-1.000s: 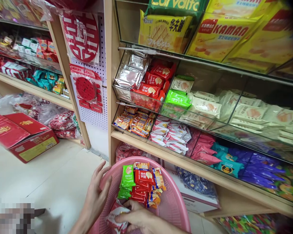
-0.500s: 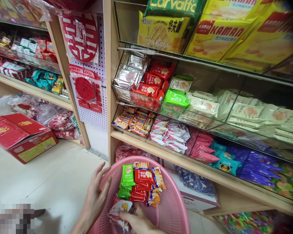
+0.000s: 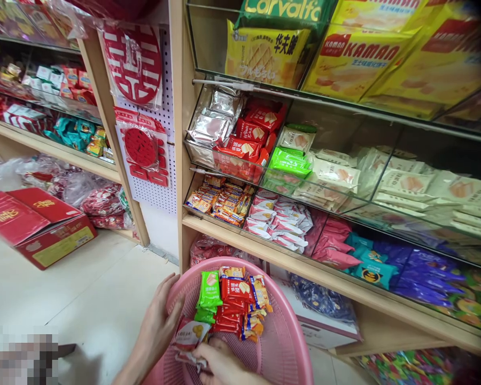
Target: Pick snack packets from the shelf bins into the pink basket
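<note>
My left hand (image 3: 157,326) rests on the left rim of a round pink mesh basket (image 3: 282,342), fingers spread against its outside. My right hand (image 3: 218,363) is inside the basket at the bottom of the view, closed on a few white and pink snack packets (image 3: 190,334). Just beyond them lie green packets (image 3: 209,291), red packets (image 3: 234,299) and orange packets (image 3: 254,307) in a small pile in the basket.
Wooden shelves (image 3: 304,267) hold clear bins of snack packets: silver, red, green, cream, orange, pink, teal and purple. Large yellow biscuit bags (image 3: 356,53) sit above. A red carton (image 3: 36,222) lies on the pale floor at left, near red paper decorations (image 3: 134,64) on a pegboard.
My right hand has shifted the white and pink packets a little up and left inside the basket. My left hand has closed in against the rim.
</note>
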`<state>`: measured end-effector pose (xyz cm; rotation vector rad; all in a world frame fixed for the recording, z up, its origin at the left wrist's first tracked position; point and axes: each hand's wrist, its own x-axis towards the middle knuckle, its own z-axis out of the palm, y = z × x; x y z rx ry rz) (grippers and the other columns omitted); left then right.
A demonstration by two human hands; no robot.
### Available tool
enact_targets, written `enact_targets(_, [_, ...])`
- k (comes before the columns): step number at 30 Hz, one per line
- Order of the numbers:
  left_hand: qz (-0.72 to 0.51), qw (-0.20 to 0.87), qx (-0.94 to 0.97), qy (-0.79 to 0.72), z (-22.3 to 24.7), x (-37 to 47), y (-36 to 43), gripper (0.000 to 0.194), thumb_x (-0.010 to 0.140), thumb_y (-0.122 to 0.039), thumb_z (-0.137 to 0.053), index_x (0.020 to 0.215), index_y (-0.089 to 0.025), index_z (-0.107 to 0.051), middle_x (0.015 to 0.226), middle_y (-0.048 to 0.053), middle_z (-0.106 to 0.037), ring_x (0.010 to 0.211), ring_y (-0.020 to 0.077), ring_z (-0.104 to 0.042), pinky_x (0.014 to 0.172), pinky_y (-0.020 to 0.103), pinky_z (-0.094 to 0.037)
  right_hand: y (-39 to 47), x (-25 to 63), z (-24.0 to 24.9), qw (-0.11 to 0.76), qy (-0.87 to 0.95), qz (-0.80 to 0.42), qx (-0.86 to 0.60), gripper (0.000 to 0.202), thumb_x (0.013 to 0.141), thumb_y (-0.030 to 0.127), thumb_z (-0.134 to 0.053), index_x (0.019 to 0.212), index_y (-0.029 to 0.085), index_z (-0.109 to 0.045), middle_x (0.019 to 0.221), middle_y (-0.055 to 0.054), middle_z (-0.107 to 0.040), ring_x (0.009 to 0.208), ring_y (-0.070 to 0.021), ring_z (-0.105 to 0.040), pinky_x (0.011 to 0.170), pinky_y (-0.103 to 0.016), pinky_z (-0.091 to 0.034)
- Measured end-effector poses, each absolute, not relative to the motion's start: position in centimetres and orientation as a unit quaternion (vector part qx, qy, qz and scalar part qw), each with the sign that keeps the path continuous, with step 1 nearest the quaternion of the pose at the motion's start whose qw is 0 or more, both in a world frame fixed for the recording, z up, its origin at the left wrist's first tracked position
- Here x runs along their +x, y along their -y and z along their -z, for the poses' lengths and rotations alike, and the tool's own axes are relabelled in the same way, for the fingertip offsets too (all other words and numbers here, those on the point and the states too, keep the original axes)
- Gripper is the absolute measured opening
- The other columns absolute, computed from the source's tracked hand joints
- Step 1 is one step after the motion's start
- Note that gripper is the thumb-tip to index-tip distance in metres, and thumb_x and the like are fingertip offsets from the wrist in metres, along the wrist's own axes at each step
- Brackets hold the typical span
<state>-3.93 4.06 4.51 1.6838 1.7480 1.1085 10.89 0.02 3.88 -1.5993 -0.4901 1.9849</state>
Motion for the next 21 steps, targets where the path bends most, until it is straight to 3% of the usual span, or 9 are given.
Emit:
enact_targets(7, [-0.370, 0.234, 0.631, -0.640, -5.0, -3.7, -3.6, 0.049, 0.084, -0.045, -0.040, 0.121, -0.015, -0.050, 0.126, 0.015, -0.057, 0.116, 0.0264, -0.054, 0.096, 0.045, -0.046, -0.4, 9.8, -2.8, 0.224, 0.218, -0.734, -0.602, 0.029, 0.054, 0.012, -0.056, 0.081, 0.024, -0.058, 0.087, 0.002, -0.068, 0.090, -0.0176, -0.059, 0.065, -0.027, -0.036])
enact_targets(16, [-0.358, 0.137, 0.683, -0.622, -3.9, -4.5, -3.9, 0.044, 0.087, -0.042, -0.039, 0.121, -0.017, -0.053, 0.128, 0.013, -0.057, 0.115, 0.0254, -0.056, 0.092, 0.040, -0.050, -1.3, 10.0, -3.4, 0.211, 0.279, -0.744, -0.569, 0.037, 0.052, 0.016, -0.058, 0.088, 0.025, -0.061, 0.095, 0.001, -0.069, 0.098, -0.0214, -0.061, 0.069, -0.030, -0.042])
enact_targets(21, [-0.194, 0.029, 0.777, -0.598, -4.0, -5.0, -1.7, 0.045, 0.086, -0.027, -0.041, 0.128, -0.017, -0.052, 0.130, 0.013, -0.056, 0.113, 0.0301, -0.056, 0.091, 0.045, -0.050, -1.1, 10.6, 0.3, 0.272, 0.280, -0.751, -0.533, 0.037, 0.050, 0.017, -0.065, 0.086, 0.023, -0.062, 0.084, 0.001, -0.070, 0.090, -0.0202, -0.063, 0.077, -0.031, -0.044])
